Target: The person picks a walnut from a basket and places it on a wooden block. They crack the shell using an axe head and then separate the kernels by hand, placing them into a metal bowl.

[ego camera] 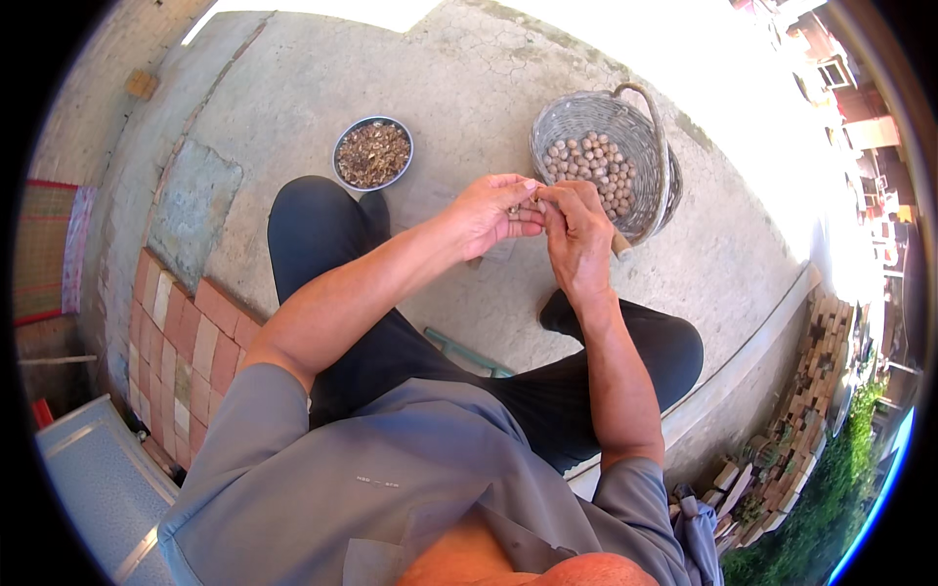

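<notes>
My left hand [498,216] is raised, palm up, with small brown pieces [514,211], perhaps walnut, in its fingers. Touching it from the right, my right hand [579,234] pinches at a small brown piece between the fingertips. Behind the right hand stands a wicker basket [648,124] with a hooped handle, and walnuts [586,157] lie in its bottom. A round metal bowl [411,150] filled with brown broken shells or bits [372,155] rests on the concrete floor beyond my left knee. Part of a wooden handle [621,247] shows below the basket.
Flat objects lie on the floor beneath my hands, partly hidden. A green metal bar [467,354] shows between my legs. Stacked red bricks [190,344] stand at the left, near a blue-topped item [102,469]. A low brick stack [791,439] and plants [799,520] are at lower right.
</notes>
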{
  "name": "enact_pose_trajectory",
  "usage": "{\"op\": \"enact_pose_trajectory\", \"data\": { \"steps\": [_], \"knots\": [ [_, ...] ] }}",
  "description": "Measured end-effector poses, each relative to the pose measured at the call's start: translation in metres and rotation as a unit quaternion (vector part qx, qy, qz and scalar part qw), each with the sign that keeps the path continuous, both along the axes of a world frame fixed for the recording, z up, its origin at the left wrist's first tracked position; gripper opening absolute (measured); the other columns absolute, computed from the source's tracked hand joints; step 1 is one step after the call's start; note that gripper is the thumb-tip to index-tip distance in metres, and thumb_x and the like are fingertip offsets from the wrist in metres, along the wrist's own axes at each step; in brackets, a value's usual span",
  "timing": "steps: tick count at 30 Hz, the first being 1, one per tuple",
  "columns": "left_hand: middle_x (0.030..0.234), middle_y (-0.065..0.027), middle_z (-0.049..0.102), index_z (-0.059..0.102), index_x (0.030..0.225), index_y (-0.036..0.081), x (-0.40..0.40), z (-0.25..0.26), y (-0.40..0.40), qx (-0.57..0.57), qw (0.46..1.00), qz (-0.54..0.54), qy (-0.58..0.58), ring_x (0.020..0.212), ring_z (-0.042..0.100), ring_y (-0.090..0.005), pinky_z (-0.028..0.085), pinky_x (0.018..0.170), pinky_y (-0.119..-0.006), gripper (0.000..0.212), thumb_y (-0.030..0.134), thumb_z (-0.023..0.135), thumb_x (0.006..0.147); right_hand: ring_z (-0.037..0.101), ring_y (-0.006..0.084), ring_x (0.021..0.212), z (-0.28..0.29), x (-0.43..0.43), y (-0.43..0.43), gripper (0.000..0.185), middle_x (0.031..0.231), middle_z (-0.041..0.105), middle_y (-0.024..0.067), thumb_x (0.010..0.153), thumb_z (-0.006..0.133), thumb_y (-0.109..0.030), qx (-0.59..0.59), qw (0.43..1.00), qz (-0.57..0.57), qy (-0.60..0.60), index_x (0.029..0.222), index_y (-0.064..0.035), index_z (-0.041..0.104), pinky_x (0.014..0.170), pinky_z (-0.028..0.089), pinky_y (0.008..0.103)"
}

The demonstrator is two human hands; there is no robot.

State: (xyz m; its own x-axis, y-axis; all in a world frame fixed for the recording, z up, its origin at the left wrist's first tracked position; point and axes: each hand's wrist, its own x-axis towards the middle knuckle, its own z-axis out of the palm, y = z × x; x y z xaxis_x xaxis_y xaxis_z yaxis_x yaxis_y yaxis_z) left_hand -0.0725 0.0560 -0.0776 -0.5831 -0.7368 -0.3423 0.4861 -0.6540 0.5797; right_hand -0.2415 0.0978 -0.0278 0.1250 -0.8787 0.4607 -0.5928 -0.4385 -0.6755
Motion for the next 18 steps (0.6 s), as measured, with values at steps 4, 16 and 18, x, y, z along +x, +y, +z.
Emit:
{"op": "enact_pose_trajectory", "data": {
  "steps": [4, 16, 18],
  "knots": [
    [0.106, -0.0076, 0.072, 0.066, 0.116, 0.006, 0.0003, 0.0017, 0.0005, -0.005, 1.000, -0.002, 0.008, 0.095, 0.071, -0.0179, 0.060, 0.087, -0.035, 0.027, 0.029, 0.066, 0.104, 0.067, 0.0309, 0.087, -0.0011, 0.0004, -0.0004, 0.020, 0.100, 0.065, 0.0125, 0.088, 0.069, 0.008, -0.009, 1.000, -0.001, -0.006, 0.104, -0.0038, 0.071, 0.075, 0.055, 0.0387],
    [0.103, -0.0065, 0.071, 0.067, 0.112, 0.007, 0.0005, 0.0035, 0.0015, 0.017, 1.000, 0.002, 0.024, 0.095, 0.070, -0.0183, 0.059, 0.087, -0.036, 0.024, 0.029, 0.067, 0.103, 0.068, 0.0292, 0.087, -0.0042, 0.0021, -0.0015, 0.019, 0.101, 0.066, 0.0135, 0.089, 0.067, 0.009, -0.009, 0.999, -0.007, -0.035, 0.103, -0.0026, 0.071, 0.074, 0.055, 0.0367],
    [0.103, -0.0063, 0.071, 0.067, 0.111, 0.007, 0.0002, 0.0036, 0.0015, 0.023, 0.999, 0.006, 0.028, 0.094, 0.070, -0.0184, 0.059, 0.087, -0.035, 0.023, 0.029, 0.066, 0.104, 0.068, 0.0281, 0.087, -0.0060, 0.0027, -0.0016, 0.019, 0.101, 0.066, 0.0137, 0.089, 0.067, 0.010, 0.009, 0.998, -0.010, -0.067, 0.103, -0.0020, 0.071, 0.073, 0.054, 0.0354]
  ]
}}
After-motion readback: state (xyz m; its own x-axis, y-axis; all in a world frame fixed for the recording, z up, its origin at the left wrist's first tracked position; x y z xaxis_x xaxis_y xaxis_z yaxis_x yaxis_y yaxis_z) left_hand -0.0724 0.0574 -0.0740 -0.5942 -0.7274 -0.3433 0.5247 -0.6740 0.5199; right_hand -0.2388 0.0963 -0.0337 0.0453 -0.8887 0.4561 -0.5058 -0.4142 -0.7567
